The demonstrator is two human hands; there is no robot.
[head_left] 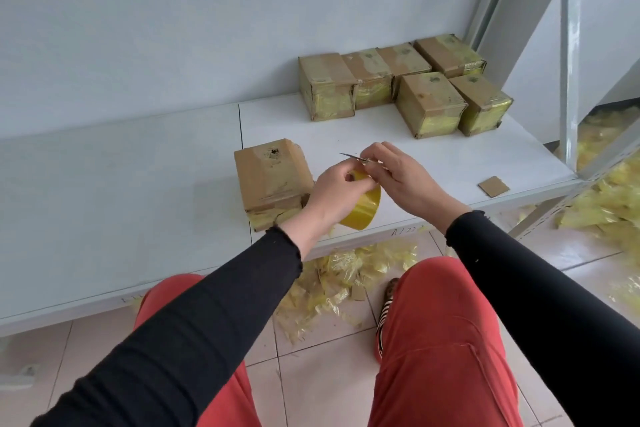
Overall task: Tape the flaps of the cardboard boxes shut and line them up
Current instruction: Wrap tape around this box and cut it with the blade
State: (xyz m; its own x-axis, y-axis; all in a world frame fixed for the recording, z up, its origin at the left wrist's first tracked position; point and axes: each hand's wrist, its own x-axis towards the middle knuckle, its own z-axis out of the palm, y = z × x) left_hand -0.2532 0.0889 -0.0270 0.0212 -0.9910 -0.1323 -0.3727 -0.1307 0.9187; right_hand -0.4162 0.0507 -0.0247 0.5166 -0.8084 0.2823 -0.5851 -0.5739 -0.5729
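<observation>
The left hand [337,192] gripped a roll of yellow tape [362,206] above the near edge of the white shelf [433,156], its fingers curled round the roll's rim. The right hand [398,173] was just beside it, fingers pinched on small scissors [356,158] whose blades pointed left over the roll. Whether the blades touched the tape could not be told.

Just left of the hands stood a single cardboard box [272,180], upright on the shelf, its top flaps folded down under brown tape with a small dark hole near the far edge, and crumpled yellow tape along its near bottom. What it held was hidden.

Further back and to the right, six taped boxes [405,83] sat close together: four in a far row against the wall and two in front of them at the right end. All were closed, with yellow tape on their sides.

A small cardboard scrap [493,186] lay near the shelf's right edge. Yellow tape scraps [346,274] littered the tiled floor below the shelf, and more lay heaped to the right.
</observation>
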